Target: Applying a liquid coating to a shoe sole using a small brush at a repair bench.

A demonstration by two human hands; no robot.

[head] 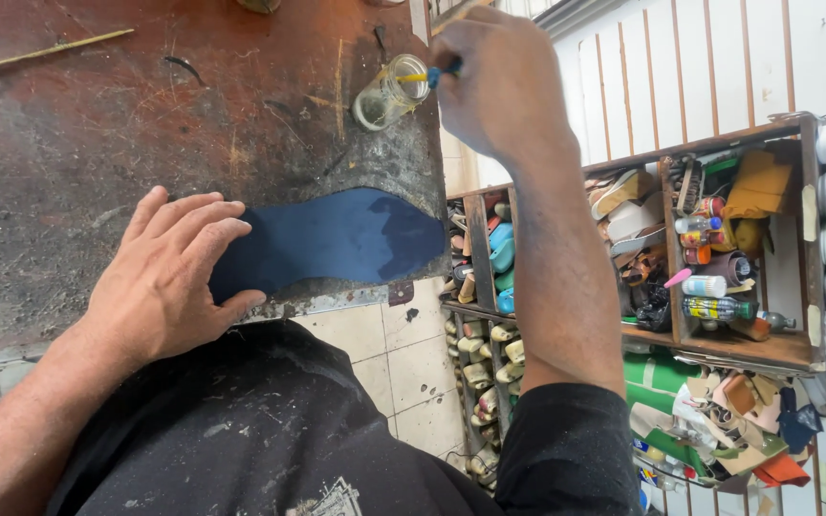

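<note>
On the worn bench (97, 124) lies one blue sole (336, 239), one glass jar (389, 93) beyond it near the edge. Left hand (164, 282) is spread flat, fingers wide, pressing the sole's near end. Right hand (499, 81) is closed around one brush (432, 75), yellow-handled, tip dipped in the jar. Two cluttered shelves (719, 344) stand alongside.

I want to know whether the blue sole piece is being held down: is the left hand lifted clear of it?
No. The left hand lies flat on one end of the blue sole piece on the worn workbench.
</note>
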